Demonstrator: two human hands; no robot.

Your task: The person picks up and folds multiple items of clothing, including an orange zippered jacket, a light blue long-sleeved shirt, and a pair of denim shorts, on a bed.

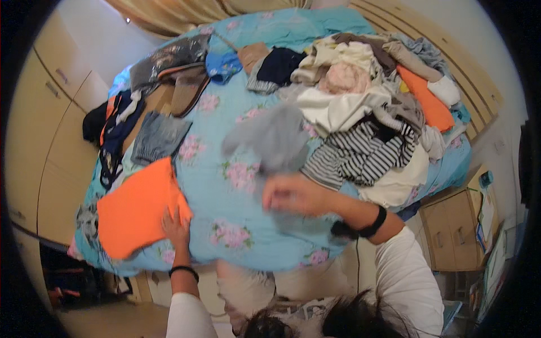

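Fabric (138,208), orange, flat-folded, under spread left fingers (168,222); right fingers (275,194) blurred, cannot tell grip

Right of the folded orange garment (138,211), past the left hand (177,221) resting on its right side, a hand could pass over the open floral bedspread (204,197) and on beyond the level of that garment's far edge. Farther right of the orange garment, the right hand (296,195), the blurred gray garment (269,134) and then the piled clothes (360,107) stand in the way; directly beyond it, the folded denim (159,138) and a brown slipper (187,94) block the route.
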